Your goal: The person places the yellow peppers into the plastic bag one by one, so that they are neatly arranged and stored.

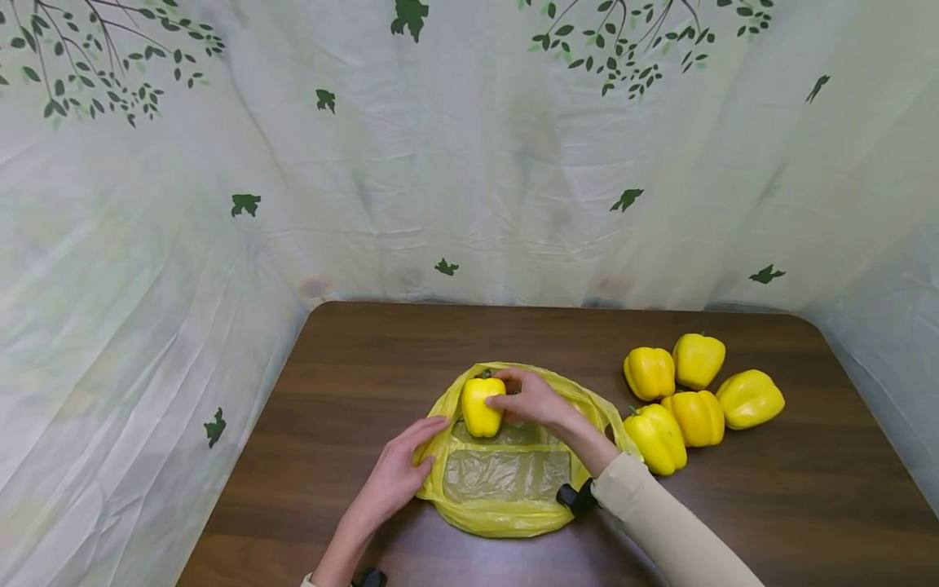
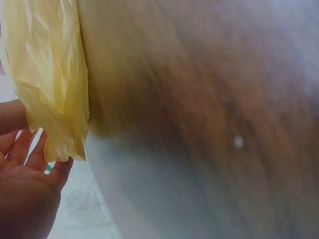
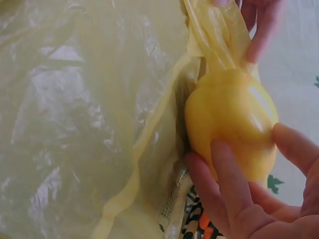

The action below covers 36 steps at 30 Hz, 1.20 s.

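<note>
My right hand point(image 1: 531, 398) grips a yellow bell pepper point(image 1: 480, 409) over the far left part of an open yellow plastic bag point(image 1: 506, 520). The right wrist view shows thumb and fingers around the pepper point(image 3: 234, 119), close to the bag's rim. At the bag's left side, my left hand point(image 1: 399, 466) holds the rim. Up close in the left wrist view, the crumpled bag edge point(image 2: 47, 64) lies between thumb and fingers of that hand point(image 2: 27, 196). Inside the bag, its thin see-through film lies flat on the table.
Several more yellow bell peppers point(image 1: 689, 416) lie grouped on the right of the brown wooden table point(image 1: 352, 350), the nearest one point(image 1: 656, 440) close to the bag's right edge. Pale cloth point(image 1: 469, 163) with leaf prints hangs behind and at both sides.
</note>
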{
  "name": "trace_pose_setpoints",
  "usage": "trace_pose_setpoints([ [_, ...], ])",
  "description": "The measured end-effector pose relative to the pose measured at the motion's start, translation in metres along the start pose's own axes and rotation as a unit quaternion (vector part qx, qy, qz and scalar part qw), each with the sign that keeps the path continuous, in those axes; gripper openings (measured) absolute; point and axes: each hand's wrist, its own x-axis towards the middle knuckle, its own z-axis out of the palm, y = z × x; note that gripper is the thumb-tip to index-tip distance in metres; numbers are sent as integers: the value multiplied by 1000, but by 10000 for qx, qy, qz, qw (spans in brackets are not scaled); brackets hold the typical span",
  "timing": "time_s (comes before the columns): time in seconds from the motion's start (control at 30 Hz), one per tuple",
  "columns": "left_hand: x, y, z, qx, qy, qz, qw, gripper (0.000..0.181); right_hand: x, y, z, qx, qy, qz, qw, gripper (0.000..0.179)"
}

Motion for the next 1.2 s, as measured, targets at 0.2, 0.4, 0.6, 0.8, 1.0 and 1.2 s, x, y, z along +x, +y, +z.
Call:
trace_pose_setpoints([
  [0.2, 0, -1, 0, -27, 20, 23, 10000, 59, -1, 1, 3, 181, 135, 72, 9997, 52],
  [0.4, 0, -1, 0, -11, 30, 96, 9999, 59, -1, 1, 4, 150, 149, 112, 9997, 55],
  [0.6, 1, 0, -3, -34, -38, -38, 10000, 57, -3, -1, 2, 126, 46, 131, 9998, 56],
  [0.8, 1, 0, -3, -56, -58, -71, 9999, 57, -9, -4, -2, 80, -17, 46, 10000, 56],
  [1.0, 0, 0, -4, -80, -68, -75, 9999, 58, -18, -4, -9, 1, -40, -162, 9999, 53],
  [1.2, -1, 0, -4, -83, -43, -69, 9999, 57, -29, -2, -18, 5, -79, -323, 9994, 54],
])
